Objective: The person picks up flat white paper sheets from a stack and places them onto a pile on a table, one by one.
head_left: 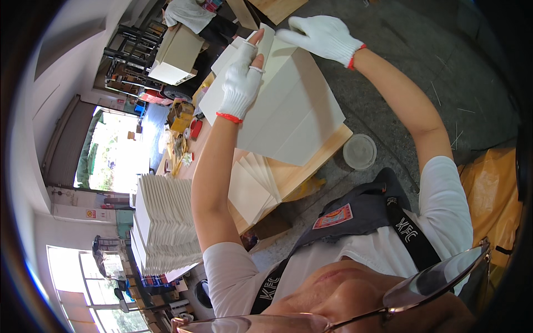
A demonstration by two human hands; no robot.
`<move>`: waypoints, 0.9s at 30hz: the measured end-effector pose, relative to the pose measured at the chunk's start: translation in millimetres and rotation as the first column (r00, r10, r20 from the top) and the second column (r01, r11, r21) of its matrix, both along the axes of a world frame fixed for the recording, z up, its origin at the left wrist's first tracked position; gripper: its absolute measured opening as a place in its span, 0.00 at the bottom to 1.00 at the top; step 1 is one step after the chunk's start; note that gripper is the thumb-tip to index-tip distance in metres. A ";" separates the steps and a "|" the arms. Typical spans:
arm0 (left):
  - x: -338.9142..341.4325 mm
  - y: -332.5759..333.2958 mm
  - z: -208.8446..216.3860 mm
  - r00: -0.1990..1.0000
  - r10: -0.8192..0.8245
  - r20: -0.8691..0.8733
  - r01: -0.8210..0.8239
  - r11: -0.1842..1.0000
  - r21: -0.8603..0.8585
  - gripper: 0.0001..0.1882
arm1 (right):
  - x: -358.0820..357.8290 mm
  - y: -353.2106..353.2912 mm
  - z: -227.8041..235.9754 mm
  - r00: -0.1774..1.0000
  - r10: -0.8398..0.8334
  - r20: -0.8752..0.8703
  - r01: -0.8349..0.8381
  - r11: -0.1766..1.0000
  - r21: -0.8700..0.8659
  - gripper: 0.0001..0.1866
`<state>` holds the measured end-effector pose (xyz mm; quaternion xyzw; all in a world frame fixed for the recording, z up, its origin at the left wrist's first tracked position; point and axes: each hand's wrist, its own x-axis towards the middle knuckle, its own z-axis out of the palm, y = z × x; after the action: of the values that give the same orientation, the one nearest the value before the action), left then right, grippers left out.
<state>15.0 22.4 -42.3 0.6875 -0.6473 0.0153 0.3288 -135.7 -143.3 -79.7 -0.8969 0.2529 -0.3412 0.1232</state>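
A large white cardboard sheet (283, 105) with fold lines lies on a wooden table (327, 145). A narrow raised flap (268, 34) runs along its far end. My left hand (242, 80), in a white knit glove with a red cuff and bare fingertips, lies on the sheet beside the flap, fingers stretched out. My right hand (326, 40), gloved likewise, is at the right of that flap with its thumb and fingers apart; one fingertip meets or nearly meets the sheet's edge, and I cannot tell which.
Several loose white sheets (251, 186) lie nearer on the table. A tall stack of folded white board (165, 222) stands at left. A round tub (360, 151) is beside the table's right edge. Farther off, another person (191, 19) stands by a large carton (176, 53).
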 end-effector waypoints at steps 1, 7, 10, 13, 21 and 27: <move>-1.4 -0.4 0.6 1.000 0.004 -0.023 -0.004 1.000 0.004 0.19 | -5.0 -3.0 -2.9 0.995 0.011 -0.101 -0.017 0.998 -0.056 0.26; -8.4 -2.9 8.6 0.996 0.073 -0.047 -0.064 0.983 0.174 0.17 | 6.3 -17.9 -5.5 0.978 0.186 0.090 -0.152 0.943 -0.296 0.23; -10.7 -1.3 9.3 0.991 0.074 -0.116 -0.050 0.980 0.192 0.16 | 19.8 -11.8 -6.6 0.952 0.204 0.227 -0.228 0.970 0.085 0.24; -15.4 -2.0 9.7 0.986 0.077 -0.149 -0.046 0.978 0.202 0.17 | 22.8 -7.6 -15.7 0.925 0.203 0.321 -0.276 0.940 0.200 0.24; -3.9 -5.5 2.7 0.965 0.035 -0.259 0.015 0.982 0.188 0.21 | 28.0 -11.0 -26.2 0.915 0.180 0.361 -0.237 0.964 0.119 0.23; -5.6 -5.6 4.4 0.940 0.028 -0.341 0.039 0.981 0.188 0.21 | 22.7 -5.7 -21.0 0.926 0.161 0.341 -0.241 0.948 0.207 0.23</move>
<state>9.4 16.9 -38.0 0.7064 -0.5806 -0.1679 0.3683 -113.0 -149.0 -100.7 -0.8289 0.1759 -0.4335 0.3067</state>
